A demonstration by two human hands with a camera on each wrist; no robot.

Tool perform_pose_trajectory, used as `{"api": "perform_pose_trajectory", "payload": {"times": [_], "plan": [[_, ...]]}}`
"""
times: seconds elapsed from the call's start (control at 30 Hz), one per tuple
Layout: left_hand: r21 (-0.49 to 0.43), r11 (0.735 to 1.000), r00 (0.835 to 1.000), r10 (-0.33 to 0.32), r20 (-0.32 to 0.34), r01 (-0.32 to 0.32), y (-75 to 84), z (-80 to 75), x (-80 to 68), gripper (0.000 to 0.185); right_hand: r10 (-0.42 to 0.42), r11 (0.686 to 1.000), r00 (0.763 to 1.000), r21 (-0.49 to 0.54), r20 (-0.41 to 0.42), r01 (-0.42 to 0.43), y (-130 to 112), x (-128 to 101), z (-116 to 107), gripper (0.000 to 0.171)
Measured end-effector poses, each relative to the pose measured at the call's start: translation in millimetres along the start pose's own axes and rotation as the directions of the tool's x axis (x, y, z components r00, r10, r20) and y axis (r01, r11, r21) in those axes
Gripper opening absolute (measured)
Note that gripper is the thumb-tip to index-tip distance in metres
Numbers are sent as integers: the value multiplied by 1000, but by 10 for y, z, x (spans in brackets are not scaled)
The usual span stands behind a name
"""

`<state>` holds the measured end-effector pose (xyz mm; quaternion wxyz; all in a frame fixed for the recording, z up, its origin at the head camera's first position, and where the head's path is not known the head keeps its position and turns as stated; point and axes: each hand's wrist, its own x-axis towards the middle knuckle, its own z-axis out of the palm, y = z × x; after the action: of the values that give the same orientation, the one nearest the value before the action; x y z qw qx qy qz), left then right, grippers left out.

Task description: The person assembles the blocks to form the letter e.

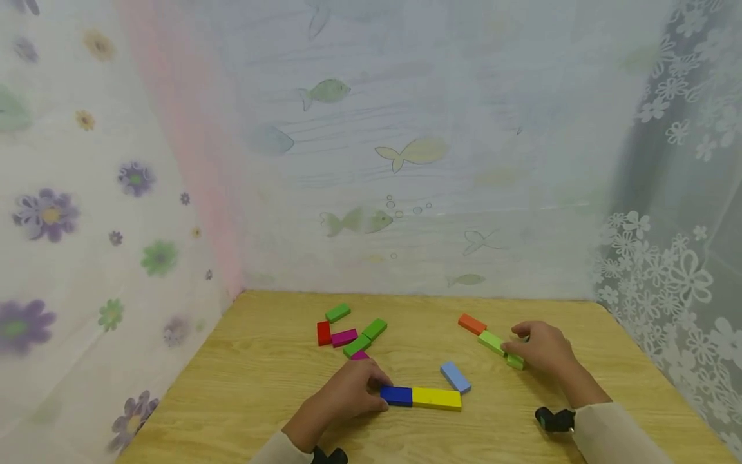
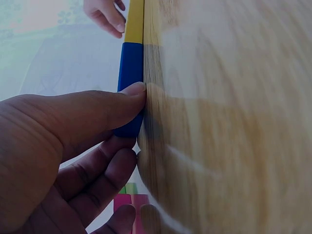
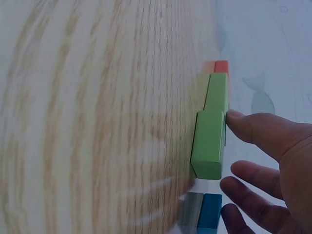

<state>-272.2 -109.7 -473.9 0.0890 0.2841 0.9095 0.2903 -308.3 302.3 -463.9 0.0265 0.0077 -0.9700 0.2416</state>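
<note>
Flat painted wooden blocks lay scattered on the light wood-grain worktop [image 1: 261,380] in the lower half of the head view. Counted there: four green, two magenta, one red, one orange, one pale blue, one dark blue and one yellow, eleven in all. No writing or brand showed on any of them.

At lower centre, the dark blue rectangular wooden block [image 1: 396,395] lay end to end with the yellow rectangular wooden block [image 1: 437,398], the two touching in one line. The left hand [image 1: 350,391] rested at the blue block's left end; in the left wrist view its thumb [image 2: 97,114] pressed the block's side while the curled fingers [image 2: 105,180] sat just below it, so the hand pinched that end lightly.

At centre right, the right hand [image 1: 542,348] touched a stepped row of two light green rectangular wooden blocks [image 1: 500,348], with the orange block [image 1: 472,323] at the row's far end. In the right wrist view its thumb tip [image 3: 236,118] touched the nearer green block [image 3: 209,144], and the other fingers were loosely spread beside it, gripping nothing.

The pale blue block [image 1: 455,377] lay between the two hands. Left of centre was a loose cluster: the red block [image 1: 323,332], two green blocks [image 1: 337,313] and a magenta block [image 1: 344,337], with a third green [image 1: 356,346] and a second magenta piece [image 1: 360,355] just above the left hand.
</note>
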Motion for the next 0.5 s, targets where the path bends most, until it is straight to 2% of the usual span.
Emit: {"api": "perform_pose_trajectory", "payload": {"times": [0.5], "plan": [[-5, 1000, 1000, 28, -4, -28, -21, 0, -10, 27, -27, 998, 1000, -54, 4, 27, -23, -10, 10, 67]]}}
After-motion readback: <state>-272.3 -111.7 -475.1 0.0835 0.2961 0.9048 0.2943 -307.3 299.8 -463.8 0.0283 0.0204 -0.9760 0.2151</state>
